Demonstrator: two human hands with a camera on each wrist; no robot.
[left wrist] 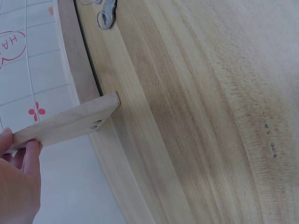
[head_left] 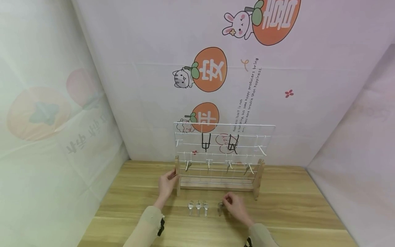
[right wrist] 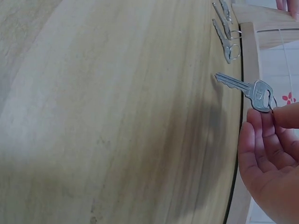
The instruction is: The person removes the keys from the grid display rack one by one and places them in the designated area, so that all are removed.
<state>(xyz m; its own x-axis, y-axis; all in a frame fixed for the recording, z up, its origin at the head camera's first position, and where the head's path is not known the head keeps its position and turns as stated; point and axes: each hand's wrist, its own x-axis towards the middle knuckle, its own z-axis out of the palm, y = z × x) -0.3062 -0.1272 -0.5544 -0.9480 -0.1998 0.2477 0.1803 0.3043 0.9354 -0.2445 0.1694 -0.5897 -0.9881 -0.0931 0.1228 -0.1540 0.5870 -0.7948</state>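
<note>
A white wire grid rack [head_left: 224,124] with wooden end supports stands on the table. My left hand [head_left: 167,185] pinches its left wooden support [left wrist: 70,122] between thumb and fingers. In front of the rack, my right hand [head_left: 236,206] holds a silver key [right wrist: 259,95] by its small ring, the blade pointing away from the fingers. To the left of that hand, three more keys [head_left: 198,206] with rings lie in a row on the table. Along the rack's lower wires, white hooks [head_left: 208,164] stick out, and some appear to carry keys.
Two black wire hooks [head_left: 205,142] hang higher on the grid. Further white hooks [head_left: 261,150] sit near its sides. A wooden base bar [head_left: 216,186] joins the supports. Printed cloth walls [head_left: 148,96] enclose the wood-grain table [head_left: 296,206] at the back and sides.
</note>
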